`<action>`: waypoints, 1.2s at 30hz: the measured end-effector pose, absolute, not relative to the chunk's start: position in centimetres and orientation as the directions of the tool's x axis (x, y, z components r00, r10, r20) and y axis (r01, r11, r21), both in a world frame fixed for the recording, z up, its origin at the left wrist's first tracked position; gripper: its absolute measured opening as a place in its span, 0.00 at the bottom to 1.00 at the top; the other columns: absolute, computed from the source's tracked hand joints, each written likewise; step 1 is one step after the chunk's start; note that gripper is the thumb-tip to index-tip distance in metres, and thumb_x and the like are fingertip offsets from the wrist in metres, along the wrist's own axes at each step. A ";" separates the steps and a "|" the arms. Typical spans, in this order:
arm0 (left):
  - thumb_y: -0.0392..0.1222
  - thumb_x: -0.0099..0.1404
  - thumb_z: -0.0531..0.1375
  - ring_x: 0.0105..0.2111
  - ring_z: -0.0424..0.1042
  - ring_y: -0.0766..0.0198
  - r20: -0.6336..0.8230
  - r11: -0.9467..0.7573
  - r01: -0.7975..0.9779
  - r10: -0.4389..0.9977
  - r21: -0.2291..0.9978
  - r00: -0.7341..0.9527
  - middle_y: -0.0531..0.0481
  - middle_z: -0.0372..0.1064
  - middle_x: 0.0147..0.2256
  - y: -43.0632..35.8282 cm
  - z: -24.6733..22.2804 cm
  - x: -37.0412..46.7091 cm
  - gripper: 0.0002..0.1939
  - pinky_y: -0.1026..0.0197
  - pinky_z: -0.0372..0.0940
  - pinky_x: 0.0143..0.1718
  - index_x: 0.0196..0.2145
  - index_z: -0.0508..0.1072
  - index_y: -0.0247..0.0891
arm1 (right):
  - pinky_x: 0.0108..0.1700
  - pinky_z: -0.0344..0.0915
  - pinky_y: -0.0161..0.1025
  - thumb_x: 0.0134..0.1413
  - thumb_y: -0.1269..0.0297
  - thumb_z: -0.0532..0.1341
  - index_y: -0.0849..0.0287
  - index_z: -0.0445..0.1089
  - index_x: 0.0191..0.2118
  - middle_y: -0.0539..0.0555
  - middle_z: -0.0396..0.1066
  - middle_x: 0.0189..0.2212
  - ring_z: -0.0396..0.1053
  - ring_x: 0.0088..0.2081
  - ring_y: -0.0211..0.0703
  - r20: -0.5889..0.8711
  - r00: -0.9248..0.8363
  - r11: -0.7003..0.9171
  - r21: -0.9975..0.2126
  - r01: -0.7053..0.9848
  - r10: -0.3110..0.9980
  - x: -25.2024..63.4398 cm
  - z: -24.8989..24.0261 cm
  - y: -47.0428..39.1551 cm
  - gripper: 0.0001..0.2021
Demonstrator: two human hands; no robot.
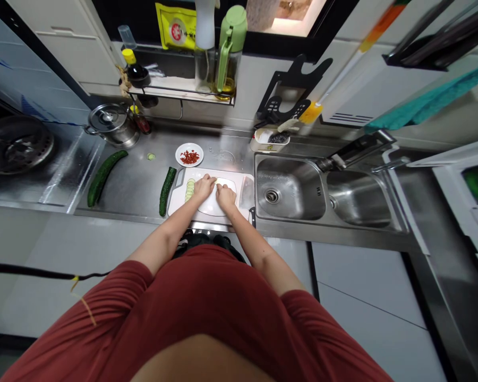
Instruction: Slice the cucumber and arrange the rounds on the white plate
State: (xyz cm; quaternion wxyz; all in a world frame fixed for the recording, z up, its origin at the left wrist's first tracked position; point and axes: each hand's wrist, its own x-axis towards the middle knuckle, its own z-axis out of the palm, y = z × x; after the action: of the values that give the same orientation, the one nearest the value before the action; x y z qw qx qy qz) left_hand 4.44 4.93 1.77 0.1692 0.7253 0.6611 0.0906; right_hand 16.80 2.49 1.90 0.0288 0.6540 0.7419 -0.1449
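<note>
Both hands are over a white plate [213, 207] that lies on the white cutting board [179, 199]. My left hand [204, 189] is closed, its fingertips pinched at the plate's far side. Close beside it, my right hand [225, 197] has its fingers curled together. A small pale-green piece, seemingly a cucumber slice [216, 182], shows between the fingertips of the two hands. A row of overlapping cucumber slices [189, 189] lies on the board left of the plate. At the board's right end is a knife with a black handle [253, 216]. A cucumber [167, 191] rests against the board's left side.
A small dish [199, 150] of chopped red pieces stands behind the board. Farther left are another cucumber [104, 178], a cucumber end [151, 156] and a lidded pot [113, 127]. To the right is a double sink [322, 199]. A shelf [183, 94] with bottles overhangs the back.
</note>
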 end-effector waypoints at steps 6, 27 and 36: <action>0.41 0.69 0.50 0.45 0.67 0.57 -0.080 -0.095 0.936 0.988 0.339 0.129 0.44 0.64 0.46 4.0 2.0 4.5 0.16 0.59 0.60 0.41 0.48 0.74 0.47 | 0.44 0.63 0.41 0.68 0.64 0.45 0.54 0.64 0.55 0.58 0.65 0.47 0.68 0.44 0.46 -0.242 -0.174 0.128 -0.192 0.973 0.955 17.0 1.8 2.1 0.16; 0.41 0.63 0.55 0.37 0.69 0.60 0.033 0.242 0.741 0.942 0.626 -0.335 0.48 0.69 0.39 -1.7 1.6 0.6 0.13 0.62 0.60 0.38 0.44 0.75 0.43 | 0.42 0.62 0.39 0.67 0.63 0.46 0.53 0.63 0.58 0.57 0.65 0.46 0.67 0.42 0.45 -0.223 -0.163 0.107 -0.244 0.964 0.961 17.7 1.6 0.7 0.18; 0.45 0.61 0.57 0.39 0.69 0.58 -0.075 0.456 0.720 0.866 0.523 -0.494 0.49 0.70 0.37 -5.4 0.9 -3.2 0.12 0.59 0.58 0.40 0.43 0.73 0.43 | 0.41 0.62 0.39 0.67 0.62 0.45 0.53 0.66 0.55 0.57 0.64 0.45 0.67 0.41 0.45 -0.234 -0.172 0.117 -0.232 0.966 0.957 17.5 1.3 1.0 0.18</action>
State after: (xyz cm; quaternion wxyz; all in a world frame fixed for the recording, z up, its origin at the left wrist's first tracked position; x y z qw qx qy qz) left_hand -3.17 -5.36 0.90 0.1680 0.4742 0.8365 0.2172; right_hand 17.55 1.03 1.33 0.0131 0.6433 0.7472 -0.1666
